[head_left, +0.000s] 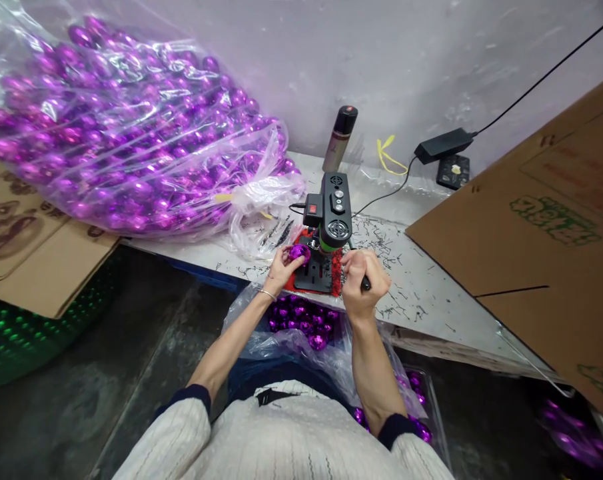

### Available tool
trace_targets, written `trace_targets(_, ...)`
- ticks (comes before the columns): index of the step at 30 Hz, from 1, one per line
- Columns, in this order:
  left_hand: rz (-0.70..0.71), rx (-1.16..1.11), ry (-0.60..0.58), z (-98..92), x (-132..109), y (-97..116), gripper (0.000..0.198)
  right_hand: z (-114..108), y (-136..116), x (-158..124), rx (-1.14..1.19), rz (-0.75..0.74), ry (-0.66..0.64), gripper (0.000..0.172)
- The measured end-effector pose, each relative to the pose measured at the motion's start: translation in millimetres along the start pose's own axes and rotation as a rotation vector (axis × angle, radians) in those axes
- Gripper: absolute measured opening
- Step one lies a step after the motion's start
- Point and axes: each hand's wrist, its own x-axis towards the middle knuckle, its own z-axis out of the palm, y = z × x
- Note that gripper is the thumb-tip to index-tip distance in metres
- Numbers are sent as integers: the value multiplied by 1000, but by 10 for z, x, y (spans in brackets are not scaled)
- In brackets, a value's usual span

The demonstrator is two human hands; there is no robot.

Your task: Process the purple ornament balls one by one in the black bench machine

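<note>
A shiny purple ball [299, 253] is pinched in my left hand [282, 268], beside the head of a small black bench drill press [336, 210]. My right hand [365, 279] is wrapped round the machine's black lever handle [366, 283]. Below the head lies the slotted black base plate [314, 270], on a red mat [336, 272] strewn with dark shavings. The tool tip is mostly hidden by the ball and the head. Under the table edge, an opened plastic bag [251, 343] holds more purple balls [306, 320].
A huge clear bag of purple balls [146, 133] fills the left. A spray can [340, 137], yellow tie [391, 157] and black power adapter [444, 145] stand or lie along the wall. Cardboard [546, 220] leans at right. Dark shavings litter the white tabletop [421, 267].
</note>
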Motion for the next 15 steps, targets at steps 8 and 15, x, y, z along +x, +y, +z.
trace_targets(8, 279, 317, -41, 159, -8, -75, 63, -26, 12, -60, -24, -43, -32, 29)
trace_targets(15, 312, 346, -94, -3, -5, -106, 57, -18, 6, -37, -3, -30, -28, 29)
